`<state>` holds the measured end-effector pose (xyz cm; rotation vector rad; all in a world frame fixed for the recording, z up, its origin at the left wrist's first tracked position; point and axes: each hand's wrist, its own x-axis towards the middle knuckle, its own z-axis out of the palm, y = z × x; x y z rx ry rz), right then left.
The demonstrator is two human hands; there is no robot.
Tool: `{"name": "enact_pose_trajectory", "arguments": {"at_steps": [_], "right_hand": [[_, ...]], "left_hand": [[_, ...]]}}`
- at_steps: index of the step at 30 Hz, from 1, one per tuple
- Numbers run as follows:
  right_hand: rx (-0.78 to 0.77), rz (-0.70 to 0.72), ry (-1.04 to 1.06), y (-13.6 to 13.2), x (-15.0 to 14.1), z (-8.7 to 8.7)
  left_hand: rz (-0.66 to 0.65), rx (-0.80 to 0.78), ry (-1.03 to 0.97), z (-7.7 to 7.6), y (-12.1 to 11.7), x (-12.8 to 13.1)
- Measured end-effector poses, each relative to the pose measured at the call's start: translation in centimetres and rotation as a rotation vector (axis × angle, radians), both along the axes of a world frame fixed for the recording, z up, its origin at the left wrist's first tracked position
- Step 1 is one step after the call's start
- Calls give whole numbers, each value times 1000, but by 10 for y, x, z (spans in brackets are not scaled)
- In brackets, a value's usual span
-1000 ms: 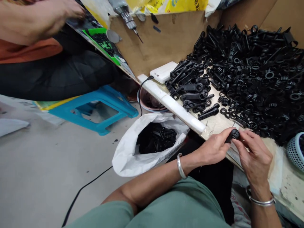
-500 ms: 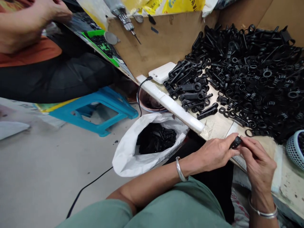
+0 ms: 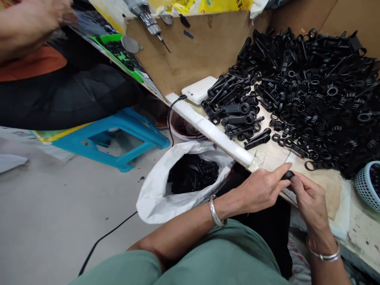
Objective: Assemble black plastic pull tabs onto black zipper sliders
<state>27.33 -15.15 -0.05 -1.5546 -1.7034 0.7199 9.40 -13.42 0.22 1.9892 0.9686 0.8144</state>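
Over the table's front edge, my two hands meet around a small rounded black plastic part (image 3: pixel 287 175). My left hand (image 3: pixel 261 189) pinches it between thumb and fingers, with the index finger stretched out past it. From the other side my right hand (image 3: pixel 310 196) grips the same part with its fingertips, which partly hide it. Just beyond my hands spreads a large heap of black plastic parts (image 3: pixel 320 99), rings and long-handled clamp-like pieces. Several longer black pieces (image 3: pixel 237 120) lie side by side left of the heap.
An open white sack (image 3: pixel 154 194) with black parts stands below the table edge. A blue basket (image 3: pixel 366 190) is at right. A white box with a cable (image 3: pixel 198 90), a hanging electric screwdriver (image 3: pixel 150 21), a blue stool (image 3: pixel 118 138) and a seated co-worker (image 3: pixel 74 95) are leftward.
The black part has turned in my fingers, from its ridged side to a smooth rounded side. Both hands have shifted slightly left, and the whole view has moved a little.
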Motion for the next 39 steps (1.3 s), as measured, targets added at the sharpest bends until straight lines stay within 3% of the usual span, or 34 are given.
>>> {"name": "enact_pose_trajectory", "arguments": {"at_steps": [3, 6, 8, 11, 15, 20, 22, 25, 27, 28, 31, 33, 35, 39], "right_hand": [[142, 13, -233, 26, 11, 10], [304, -15, -653, 53, 27, 12], [307, 11, -862, 68, 34, 8], [283, 53, -966, 83, 40, 0], [318, -21, -789, 85, 45, 1], [105, -274, -131, 59, 42, 10], [32, -295, 97, 46, 36, 7], [-37, -291, 230, 29, 24, -2], [-53, -246, 290, 20, 12, -8], [-50, -214, 319, 16, 5, -10], [-15, -65, 290, 10, -17, -10], [29, 80, 149, 14, -24, -7], [85, 161, -17, 24, -19, -3], [248, 12, -373, 59, 6, 1]], "left_hand": [[217, 247, 183, 5, 15, -16], [428, 433, 311, 6, 40, -34], [511, 512, 376, 5, 58, -44], [559, 542, 497, 3, 81, -54], [556, 498, 615, 7, 100, -58], [579, 479, 559, 14, 111, -57], [609, 510, 460, 12, 105, -54], [564, 563, 198, 2, 77, -43], [435, 477, -45, -6, 51, -30], [384, 353, -181, -10, 39, -23], [236, -184, -575, -19, 13, -2], [224, -434, -779, -22, 8, 4], [306, -538, -920, -22, 10, 1], [402, -560, -1030, -16, 23, -20]]}}
